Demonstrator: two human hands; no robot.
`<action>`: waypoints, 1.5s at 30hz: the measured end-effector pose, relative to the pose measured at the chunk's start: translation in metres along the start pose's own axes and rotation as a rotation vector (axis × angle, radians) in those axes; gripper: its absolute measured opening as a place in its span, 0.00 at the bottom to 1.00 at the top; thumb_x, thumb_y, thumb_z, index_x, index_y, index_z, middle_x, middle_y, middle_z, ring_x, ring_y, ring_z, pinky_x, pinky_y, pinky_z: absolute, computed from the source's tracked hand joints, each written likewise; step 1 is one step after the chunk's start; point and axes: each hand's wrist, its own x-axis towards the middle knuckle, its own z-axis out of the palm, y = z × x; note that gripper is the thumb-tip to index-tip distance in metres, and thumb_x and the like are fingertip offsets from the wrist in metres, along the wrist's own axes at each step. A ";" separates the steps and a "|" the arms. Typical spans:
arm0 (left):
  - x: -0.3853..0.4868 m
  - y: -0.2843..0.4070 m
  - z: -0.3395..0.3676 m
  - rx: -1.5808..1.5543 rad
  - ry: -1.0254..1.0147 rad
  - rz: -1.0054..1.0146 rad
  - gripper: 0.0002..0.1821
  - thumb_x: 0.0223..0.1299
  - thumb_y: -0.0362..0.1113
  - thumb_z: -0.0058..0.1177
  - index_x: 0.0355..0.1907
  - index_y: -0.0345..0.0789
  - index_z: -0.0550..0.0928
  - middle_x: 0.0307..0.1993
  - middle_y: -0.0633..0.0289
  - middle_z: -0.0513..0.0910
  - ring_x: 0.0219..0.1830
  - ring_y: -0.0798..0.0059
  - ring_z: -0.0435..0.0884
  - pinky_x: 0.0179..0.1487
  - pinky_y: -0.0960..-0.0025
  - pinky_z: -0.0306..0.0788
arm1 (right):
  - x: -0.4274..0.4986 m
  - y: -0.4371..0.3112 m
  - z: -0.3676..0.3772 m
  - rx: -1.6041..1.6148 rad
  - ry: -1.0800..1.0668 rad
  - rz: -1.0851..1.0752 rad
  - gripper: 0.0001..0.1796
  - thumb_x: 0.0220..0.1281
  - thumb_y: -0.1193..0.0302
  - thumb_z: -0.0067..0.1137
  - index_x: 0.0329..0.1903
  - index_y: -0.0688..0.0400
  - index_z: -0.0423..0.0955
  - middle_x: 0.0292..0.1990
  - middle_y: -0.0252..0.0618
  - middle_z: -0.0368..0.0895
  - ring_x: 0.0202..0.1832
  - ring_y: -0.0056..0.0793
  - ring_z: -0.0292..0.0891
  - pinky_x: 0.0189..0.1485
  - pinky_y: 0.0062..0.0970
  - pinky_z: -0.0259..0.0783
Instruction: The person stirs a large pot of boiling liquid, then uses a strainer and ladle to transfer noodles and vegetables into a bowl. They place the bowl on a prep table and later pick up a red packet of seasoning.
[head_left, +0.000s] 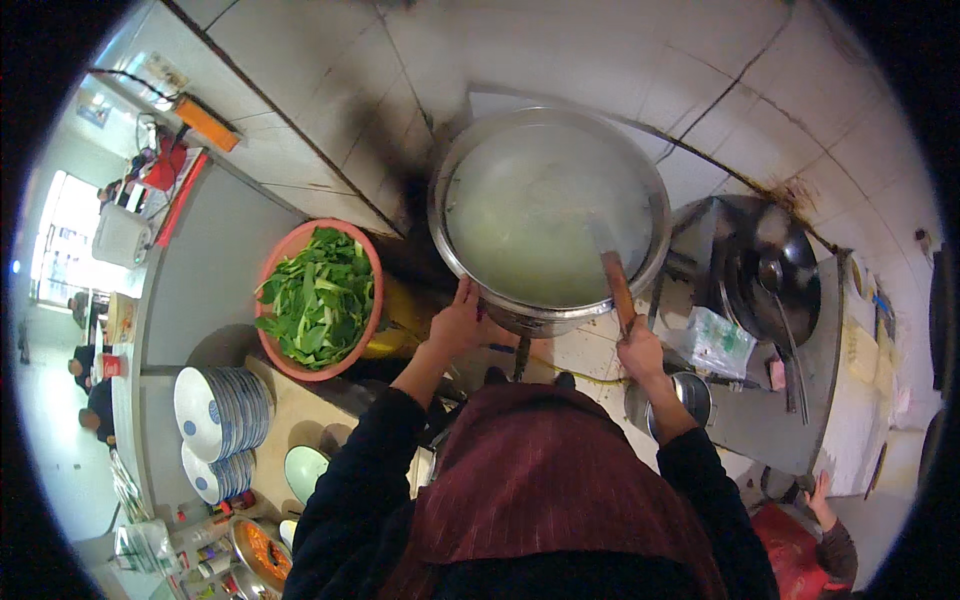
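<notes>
A large metal pot (551, 306) of cloudy, pale green steaming liquid stands before me. My right hand (641, 349) is closed around the wooden handle (618, 285) of a utensil, whose far end goes into the liquid and is hidden by steam. My left hand (455, 322) is at the pot's near left rim, fingers pointing at it and holding no tool; whether the fingertips touch the rim I cannot tell. To the left, an orange-pink plastic basin (379, 300) holds cut leafy greens (319, 300).
Right of the pot are a black wok (806, 300) with a metal ladle (784, 307) and a plastic-wrapped package (720, 341). Stacked plates (217, 412) and a bowl of red food (262, 551) stand lower left. Another person's hand (820, 491) shows lower right. Tiled walls (600, 52) rise behind the pot.
</notes>
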 end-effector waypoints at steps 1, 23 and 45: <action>0.000 -0.001 0.001 -0.006 0.018 0.019 0.48 0.54 0.42 0.60 0.72 0.32 0.50 0.75 0.53 0.41 0.47 0.46 0.81 0.44 0.52 0.77 | 0.004 0.000 0.002 0.001 0.010 0.057 0.24 0.51 0.69 0.55 0.50 0.66 0.63 0.38 0.62 0.80 0.42 0.60 0.78 0.49 0.50 0.72; -0.008 0.009 0.006 -0.069 0.054 -0.002 0.47 0.47 0.29 0.53 0.72 0.30 0.49 0.74 0.44 0.44 0.40 0.50 0.84 0.39 0.55 0.78 | 0.040 0.042 0.051 0.021 0.302 -0.060 0.29 0.51 0.76 0.53 0.58 0.64 0.59 0.35 0.63 0.79 0.37 0.65 0.76 0.40 0.55 0.70; -0.009 0.013 0.002 -0.108 0.020 -0.026 0.44 0.50 0.29 0.51 0.72 0.30 0.52 0.74 0.43 0.42 0.41 0.48 0.84 0.42 0.52 0.77 | 0.021 0.016 0.032 0.070 0.258 0.028 0.22 0.49 0.76 0.54 0.49 0.61 0.61 0.33 0.64 0.78 0.36 0.67 0.75 0.40 0.56 0.68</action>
